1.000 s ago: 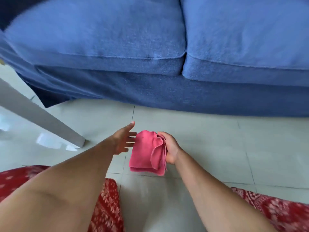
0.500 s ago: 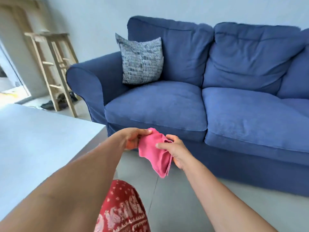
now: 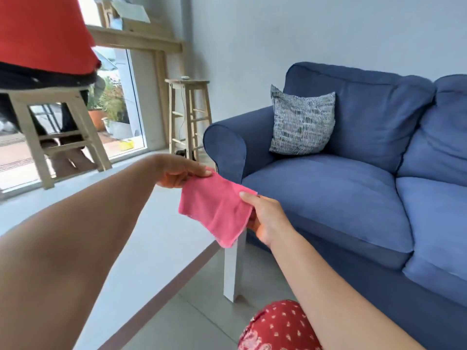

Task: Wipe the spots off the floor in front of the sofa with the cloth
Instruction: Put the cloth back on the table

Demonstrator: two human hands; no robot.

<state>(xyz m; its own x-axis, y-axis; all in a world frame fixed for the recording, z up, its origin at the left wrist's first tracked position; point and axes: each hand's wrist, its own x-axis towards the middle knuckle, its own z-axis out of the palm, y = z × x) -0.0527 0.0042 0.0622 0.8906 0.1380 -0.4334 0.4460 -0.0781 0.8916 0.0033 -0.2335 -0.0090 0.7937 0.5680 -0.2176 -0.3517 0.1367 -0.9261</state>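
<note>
A pink cloth (image 3: 214,210) is stretched in the air between both my hands, above the corner of a white table. My left hand (image 3: 179,173) pinches its upper left corner. My right hand (image 3: 262,215) grips its right edge, fingers behind the fabric. The blue sofa (image 3: 341,198) stands to the right, beyond the cloth. A strip of grey tiled floor (image 3: 202,317) shows between the table and the sofa; I can see no spots on it from here.
A white table (image 3: 156,248) fills the left, its leg (image 3: 233,271) on the floor near the sofa. A patterned cushion (image 3: 302,122) leans in the sofa corner. Wooden stools (image 3: 188,114) stand by the window; a person in red sits on one (image 3: 58,127). My red patterned knee (image 3: 278,327) is below.
My view has risen from the floor to the room and swung left. The cloth went from a folded bundle in my right hand to spread flat between both hands.
</note>
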